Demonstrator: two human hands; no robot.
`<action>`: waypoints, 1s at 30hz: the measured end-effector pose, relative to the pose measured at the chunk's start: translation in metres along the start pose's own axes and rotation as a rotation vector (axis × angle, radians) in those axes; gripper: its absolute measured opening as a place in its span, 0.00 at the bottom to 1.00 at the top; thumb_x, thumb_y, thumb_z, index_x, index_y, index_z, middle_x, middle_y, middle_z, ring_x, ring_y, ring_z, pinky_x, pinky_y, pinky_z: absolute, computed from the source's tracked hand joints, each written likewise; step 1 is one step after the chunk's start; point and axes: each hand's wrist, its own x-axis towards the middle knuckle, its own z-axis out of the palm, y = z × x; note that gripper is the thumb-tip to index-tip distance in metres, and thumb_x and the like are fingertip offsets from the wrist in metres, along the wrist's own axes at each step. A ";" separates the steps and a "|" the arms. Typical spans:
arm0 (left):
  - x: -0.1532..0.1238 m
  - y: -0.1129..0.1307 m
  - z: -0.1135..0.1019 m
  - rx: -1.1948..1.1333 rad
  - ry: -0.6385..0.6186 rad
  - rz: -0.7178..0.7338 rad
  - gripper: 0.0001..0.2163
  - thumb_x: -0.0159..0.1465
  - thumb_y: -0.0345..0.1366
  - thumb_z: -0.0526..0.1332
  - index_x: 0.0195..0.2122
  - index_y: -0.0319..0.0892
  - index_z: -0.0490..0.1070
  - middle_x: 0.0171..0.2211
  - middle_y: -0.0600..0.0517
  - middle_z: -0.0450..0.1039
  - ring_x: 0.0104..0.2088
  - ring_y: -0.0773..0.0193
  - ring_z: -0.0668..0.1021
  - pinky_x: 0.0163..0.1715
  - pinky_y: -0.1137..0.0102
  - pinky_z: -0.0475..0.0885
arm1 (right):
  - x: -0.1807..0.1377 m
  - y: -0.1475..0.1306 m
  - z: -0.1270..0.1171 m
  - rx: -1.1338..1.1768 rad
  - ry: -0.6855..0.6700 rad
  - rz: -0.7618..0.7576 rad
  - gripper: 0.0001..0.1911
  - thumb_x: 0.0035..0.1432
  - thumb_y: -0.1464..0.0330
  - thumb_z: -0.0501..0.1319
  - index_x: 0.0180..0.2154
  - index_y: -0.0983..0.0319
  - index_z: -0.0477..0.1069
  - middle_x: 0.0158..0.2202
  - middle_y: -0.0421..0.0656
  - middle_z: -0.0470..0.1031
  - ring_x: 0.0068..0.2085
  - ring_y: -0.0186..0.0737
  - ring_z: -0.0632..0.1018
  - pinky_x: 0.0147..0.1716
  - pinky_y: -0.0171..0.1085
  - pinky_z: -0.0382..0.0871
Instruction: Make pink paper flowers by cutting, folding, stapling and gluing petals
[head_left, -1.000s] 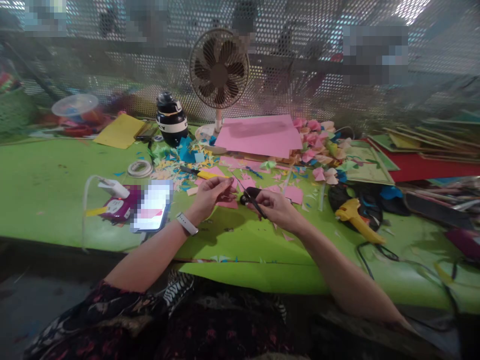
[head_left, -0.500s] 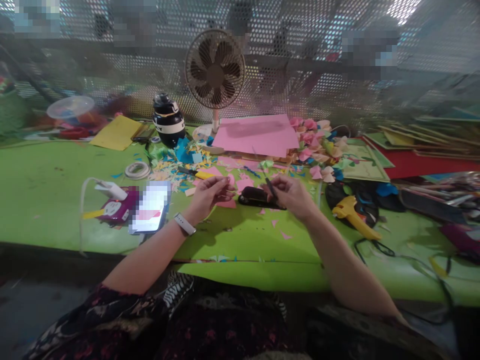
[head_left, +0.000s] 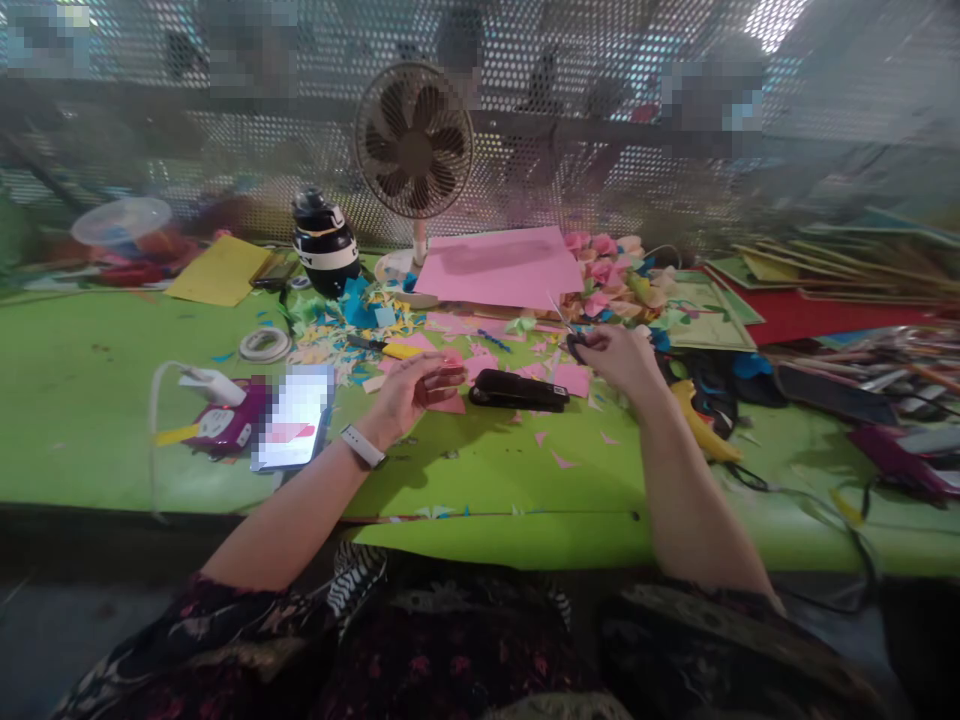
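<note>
My left hand [head_left: 414,392], a white band on its wrist, is closed on a small pink paper piece [head_left: 453,359] at its fingertips. My right hand [head_left: 621,362] grips scissors [head_left: 574,343] by their dark handles, the thin blades pointing up and away toward the large pink sheet [head_left: 499,268]. Between the two hands a black stapler [head_left: 519,390] lies on the green table [head_left: 510,470], touched by neither. Pink paper scraps [head_left: 564,460] are strewn around it. A yellow-handled cutter [head_left: 397,349] rests just beyond my left hand.
At left are a phone [head_left: 294,415], a purple box with a charger [head_left: 229,415] and a tape roll [head_left: 265,345]. A fan [head_left: 415,145] and black bottle [head_left: 326,245] stand behind. Paper flowers [head_left: 604,275] and a yellow glue gun [head_left: 705,425] are at right.
My right hand has moved right and away from me with the scissors, uncovering the stapler. My left hand stays near the same spot, its fingers slightly turned. The view has shifted a little.
</note>
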 end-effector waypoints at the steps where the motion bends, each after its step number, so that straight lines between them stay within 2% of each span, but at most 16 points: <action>1: -0.001 0.000 0.000 0.014 -0.006 0.006 0.06 0.57 0.33 0.68 0.34 0.37 0.78 0.33 0.46 0.83 0.34 0.62 0.84 0.29 0.74 0.78 | 0.003 0.005 0.001 -0.025 -0.012 0.010 0.11 0.51 0.60 0.66 0.26 0.60 0.69 0.26 0.43 0.77 0.28 0.41 0.74 0.28 0.37 0.61; 6: -0.001 0.001 -0.001 0.085 0.002 0.026 0.08 0.55 0.32 0.71 0.37 0.41 0.80 0.38 0.49 0.83 0.36 0.64 0.84 0.33 0.73 0.78 | 0.014 0.027 0.008 -0.147 -0.044 0.007 0.11 0.50 0.59 0.65 0.26 0.60 0.73 0.29 0.45 0.78 0.31 0.43 0.75 0.29 0.38 0.61; 12: 0.003 -0.001 -0.005 0.133 0.015 0.026 0.12 0.51 0.38 0.75 0.36 0.43 0.81 0.35 0.50 0.83 0.34 0.64 0.83 0.34 0.71 0.76 | 0.015 0.034 0.018 -0.192 -0.055 0.029 0.10 0.51 0.59 0.66 0.28 0.59 0.77 0.31 0.46 0.79 0.34 0.45 0.76 0.30 0.38 0.62; 21: 0.007 -0.004 -0.007 0.162 0.082 0.106 0.11 0.48 0.37 0.75 0.29 0.42 0.78 0.29 0.53 0.79 0.27 0.72 0.77 0.22 0.79 0.63 | 0.022 0.046 0.028 -0.101 -0.152 0.081 0.13 0.48 0.60 0.68 0.20 0.60 0.74 0.20 0.42 0.73 0.27 0.40 0.72 0.26 0.37 0.60; 30: 0.008 -0.005 -0.007 0.192 0.011 0.151 0.13 0.50 0.41 0.75 0.24 0.40 0.74 0.27 0.54 0.77 0.21 0.77 0.68 0.19 0.79 0.59 | 0.025 0.053 0.029 -0.136 -0.209 0.058 0.14 0.46 0.56 0.70 0.22 0.60 0.75 0.24 0.42 0.75 0.27 0.39 0.71 0.25 0.37 0.58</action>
